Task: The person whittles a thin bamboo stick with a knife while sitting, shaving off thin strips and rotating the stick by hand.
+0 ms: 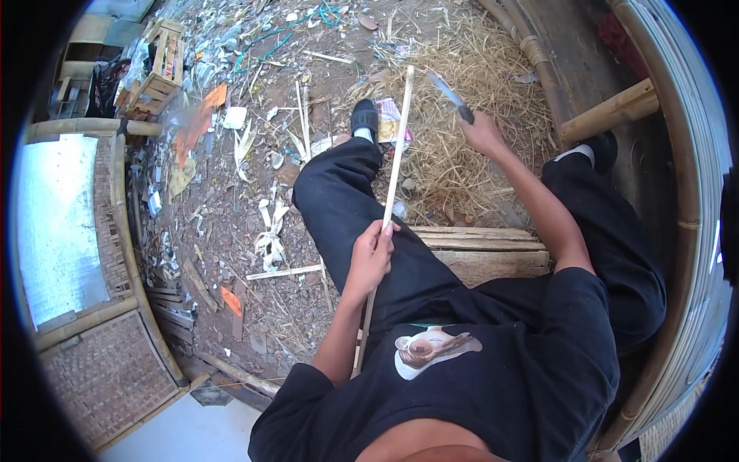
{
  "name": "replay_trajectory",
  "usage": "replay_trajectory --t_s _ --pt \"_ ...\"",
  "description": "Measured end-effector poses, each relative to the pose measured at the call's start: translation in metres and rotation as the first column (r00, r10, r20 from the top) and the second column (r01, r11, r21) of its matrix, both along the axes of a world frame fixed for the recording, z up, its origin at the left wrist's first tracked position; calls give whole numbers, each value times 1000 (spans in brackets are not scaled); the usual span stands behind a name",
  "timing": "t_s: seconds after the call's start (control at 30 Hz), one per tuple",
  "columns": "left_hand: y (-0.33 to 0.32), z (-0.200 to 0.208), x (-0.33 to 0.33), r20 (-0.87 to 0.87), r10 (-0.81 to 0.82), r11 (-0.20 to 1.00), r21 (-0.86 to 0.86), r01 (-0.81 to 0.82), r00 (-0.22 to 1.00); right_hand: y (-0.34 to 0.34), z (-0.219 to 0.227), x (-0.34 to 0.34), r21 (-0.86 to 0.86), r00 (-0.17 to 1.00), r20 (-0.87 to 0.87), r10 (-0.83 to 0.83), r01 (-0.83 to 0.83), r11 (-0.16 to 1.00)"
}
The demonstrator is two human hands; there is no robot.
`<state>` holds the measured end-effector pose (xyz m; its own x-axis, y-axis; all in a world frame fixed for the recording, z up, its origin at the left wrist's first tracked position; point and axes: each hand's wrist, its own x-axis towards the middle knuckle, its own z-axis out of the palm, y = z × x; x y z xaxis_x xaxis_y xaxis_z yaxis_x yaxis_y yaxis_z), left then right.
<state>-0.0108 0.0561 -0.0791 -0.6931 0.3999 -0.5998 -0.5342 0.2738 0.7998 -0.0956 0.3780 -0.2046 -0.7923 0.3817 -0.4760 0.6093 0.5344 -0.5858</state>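
A long, pale bamboo strip (398, 158) stands slanted over my left thigh, its far end rising past my shoe. My left hand (370, 258) is closed around its lower part, and the strip runs on below along my forearm. Off to the right, my right hand (483, 132) grips the dark handle of a knife (449, 92). Its blade points up and to the left, apart from the strip. Beneath the knife lies a heap of straw-like shavings (454, 165).
A wooden plank seat (485, 258) is between my legs. Thin strips, husks and litter cover the ground at left, with a slatted crate (160, 73) at far left. A woven bamboo panel (112, 362) borders the left; a bamboo frame (687, 192) curves along the right.
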Motion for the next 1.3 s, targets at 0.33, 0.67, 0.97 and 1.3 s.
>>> replay_trajectory --t_s 0.33,0.67,0.97,1.3 --pt "10 -23 -4 -23 103 994 25 -102 994 -32 55 -4 -224 922 -294 -252 190 956" --pt "13 -44 -6 -241 58 960 -253 -121 969 -43 48 12 -262 901 -433 -18 -106 959" --pt "32 -49 -34 -86 131 991 -7 -132 988 -79 30 49 16 739 -503 449 -511 859" --pt "35 -59 -36 194 126 974 163 -158 973 -40 -22 31 314 705 -507 496 -385 868"
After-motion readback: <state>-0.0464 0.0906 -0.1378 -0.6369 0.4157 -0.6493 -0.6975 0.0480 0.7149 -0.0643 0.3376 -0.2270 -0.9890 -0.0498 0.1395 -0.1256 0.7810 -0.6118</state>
